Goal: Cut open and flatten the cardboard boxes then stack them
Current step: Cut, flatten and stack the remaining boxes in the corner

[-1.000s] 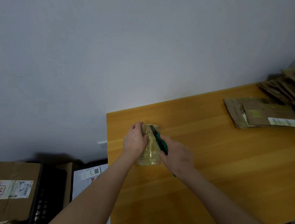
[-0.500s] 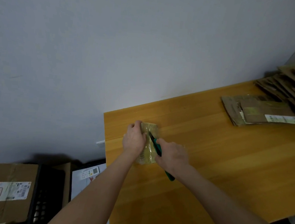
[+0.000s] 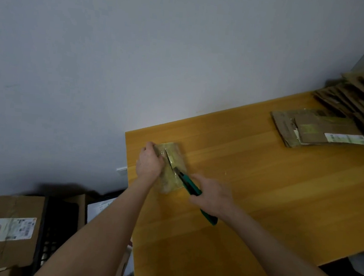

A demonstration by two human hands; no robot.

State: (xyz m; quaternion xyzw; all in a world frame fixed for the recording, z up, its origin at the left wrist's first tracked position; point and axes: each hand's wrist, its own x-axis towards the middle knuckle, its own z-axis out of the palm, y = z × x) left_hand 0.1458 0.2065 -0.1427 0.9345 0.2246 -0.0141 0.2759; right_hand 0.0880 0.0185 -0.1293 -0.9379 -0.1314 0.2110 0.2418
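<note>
The left hand (image 3: pixel 150 164) is curling its fingers over the small taped box (image 3: pixel 172 159) near the table's (image 3: pixel 260 188) far-left corner. The right hand (image 3: pixel 212 194) is gripping the green utility knife (image 3: pixel 189 183), blade tip on the box top. Flattened cardboard (image 3: pixel 318 130) is lying well apart, far right.

Small taped box (image 3: pixel 170 167), slit lengthwise
</note>
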